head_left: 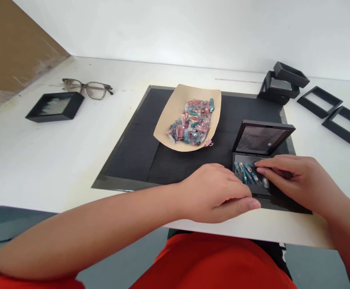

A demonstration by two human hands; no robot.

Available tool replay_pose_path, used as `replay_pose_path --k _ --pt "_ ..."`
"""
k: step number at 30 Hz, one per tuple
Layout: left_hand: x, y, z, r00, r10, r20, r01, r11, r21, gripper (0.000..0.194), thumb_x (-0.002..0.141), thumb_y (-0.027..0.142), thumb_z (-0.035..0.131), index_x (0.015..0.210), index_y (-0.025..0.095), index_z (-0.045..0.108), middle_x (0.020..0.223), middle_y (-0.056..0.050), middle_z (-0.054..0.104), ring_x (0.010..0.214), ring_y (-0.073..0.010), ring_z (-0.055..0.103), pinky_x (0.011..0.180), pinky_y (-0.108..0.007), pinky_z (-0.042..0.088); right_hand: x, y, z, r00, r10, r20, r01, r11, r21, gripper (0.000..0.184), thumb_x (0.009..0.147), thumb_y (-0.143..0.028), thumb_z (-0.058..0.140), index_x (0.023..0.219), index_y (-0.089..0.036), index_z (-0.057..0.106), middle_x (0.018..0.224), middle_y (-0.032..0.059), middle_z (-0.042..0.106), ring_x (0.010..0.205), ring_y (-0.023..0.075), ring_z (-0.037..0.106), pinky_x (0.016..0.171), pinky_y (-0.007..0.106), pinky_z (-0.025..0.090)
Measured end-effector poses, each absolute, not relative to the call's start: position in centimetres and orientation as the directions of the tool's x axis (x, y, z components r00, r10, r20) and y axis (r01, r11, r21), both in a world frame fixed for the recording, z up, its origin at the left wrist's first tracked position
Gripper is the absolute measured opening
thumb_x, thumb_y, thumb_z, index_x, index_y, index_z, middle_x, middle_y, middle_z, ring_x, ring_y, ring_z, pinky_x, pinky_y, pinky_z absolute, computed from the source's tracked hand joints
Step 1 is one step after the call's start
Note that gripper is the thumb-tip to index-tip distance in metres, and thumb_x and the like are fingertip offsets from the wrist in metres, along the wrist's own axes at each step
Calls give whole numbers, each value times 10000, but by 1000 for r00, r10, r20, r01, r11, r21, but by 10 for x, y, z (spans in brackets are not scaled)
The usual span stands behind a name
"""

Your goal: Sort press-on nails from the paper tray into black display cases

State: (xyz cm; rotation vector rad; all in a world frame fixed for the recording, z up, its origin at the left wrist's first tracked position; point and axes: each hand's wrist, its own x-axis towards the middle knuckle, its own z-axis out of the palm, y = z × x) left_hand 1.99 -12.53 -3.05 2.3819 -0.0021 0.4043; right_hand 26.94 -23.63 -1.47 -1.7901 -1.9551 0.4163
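Note:
My right hand (295, 178) reaches into the open black display case (235, 158) from the right. Its thumb and forefinger pinch at the tip of a teal press-on nail (251, 165). Several more teal decorated press-on nails (247, 177) lie in rows on the grey base, with a paler nail (265, 183) apart from them at the lower right. The clear-windowed lid (254, 138) stands raised at the back. My left hand (213, 194) rests at the case's front left, fingers curled and thumb pointing right; whatever the fingertips hold is hidden.
A cardboard tray (167, 116) of loose pink and teal nails lies on the black mat (132, 160), a pink clip near its rim. Black frames (319, 100) sit at right, some stacked. Glasses (87, 88) and another black box (56, 106) lie at left.

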Motion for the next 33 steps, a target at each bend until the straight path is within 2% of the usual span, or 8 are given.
replay_pose_path --k 4,7,9,12,15,21,27,33 --pt "18 -125 -30 951 104 290 -112 -761 639 594 1198 482 379 840 205 764 760 -6 796 682 -152 679 669 -344 429 275 -238 -14 -4 995 103 849 58 -526 242 1007 -433 684 1001 -314 894 919 27 887 679 226 790 572 332 599" --pt "18 -126 -30 942 114 314 -112 -777 620 570 1196 471 400 855 207 772 763 2 798 671 -143 680 661 -341 430 281 -239 -13 40 993 108 856 22 -517 247 988 -480 708 984 -320 896 890 28 876 578 196 696 508 327 544" --pt "18 -125 -29 925 150 350 -98 -794 600 511 1188 451 447 879 211 775 769 11 802 666 -132 688 655 -329 429 284 -240 -11 59 992 112 863 6 -505 256 984 -503 713 982 -320 893 834 25 851 524 170 609 480 320 505" --pt "17 -123 -27 881 217 420 -70 -820 568 372 1160 396 541 939 209 774 780 24 806 664 -119 705 651 -303 433 288 -240 -9 65 990 123 868 5 -496 251 985 -504 712 986 -319 881 726 16 774 519 165 559 474 315 485" --pt "16 -120 -24 865 279 416 -2 -829 559 294 1148 374 563 1035 213 782 829 24 818 716 -121 735 683 -276 468 287 -239 -8 63 989 132 869 10 -494 228 981 -486 720 941 -312 861 691 18 722 543 174 570 483 321 478" --pt "15 -120 -24 868 344 359 145 -866 478 307 1145 404 560 1216 208 786 1120 -43 834 1002 -180 775 876 -295 580 278 -236 -6 40 991 125 856 30 -517 265 1006 -494 702 865 -319 843 810 36 803 543 176 565 488 350 464" --pt "16 -117 -30 860 290 420 129 -920 371 268 1143 337 588 1195 194 809 1146 -40 830 998 -189 768 870 -305 590 279 -236 -5 37 984 175 858 59 -510 222 1002 -439 701 908 -314 859 874 56 805 623 195 637 500 344 488" --pt "15 -116 -32 863 243 442 91 -937 337 249 1124 305 626 1192 164 819 1205 -31 846 1004 -208 774 866 -346 609 282 -238 -4 53 977 207 844 67 -532 172 1000 -398 719 979 -319 871 815 29 771 610 178 618 549 339 514"
